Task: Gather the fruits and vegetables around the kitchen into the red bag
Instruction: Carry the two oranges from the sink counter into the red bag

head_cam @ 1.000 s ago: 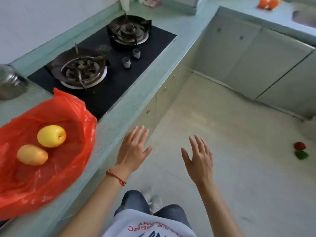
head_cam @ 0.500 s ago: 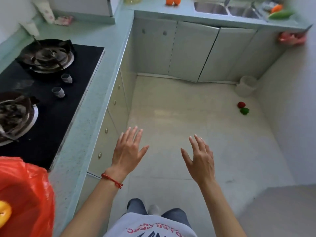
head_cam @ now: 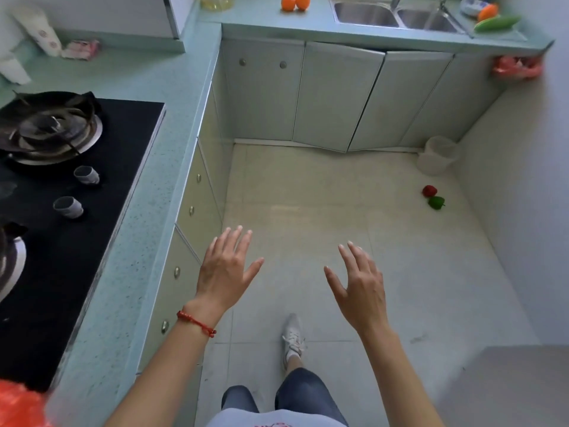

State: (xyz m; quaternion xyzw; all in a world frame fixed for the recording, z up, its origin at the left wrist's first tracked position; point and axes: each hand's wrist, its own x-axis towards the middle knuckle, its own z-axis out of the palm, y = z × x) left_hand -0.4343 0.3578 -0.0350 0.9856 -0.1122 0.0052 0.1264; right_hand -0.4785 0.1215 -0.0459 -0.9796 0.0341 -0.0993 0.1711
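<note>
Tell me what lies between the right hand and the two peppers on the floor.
Only bare floor tile, as the head view shows. The right hand is open, and nothing blocks the way to the red pepper and the green pepper.

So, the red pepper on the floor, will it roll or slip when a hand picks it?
The red pepper looks rounded and lobed, so a push would probably wobble it, not roll it far. It appears to touch the green pepper, which may shift too. Its skin looks glossy, perhaps slippery.

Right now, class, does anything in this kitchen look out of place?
Yes. A red pepper and a green pepper lie on the bare floor near the right wall, beside a white bucket; food belongs on a counter. Both hands, left and right, are empty.
</note>
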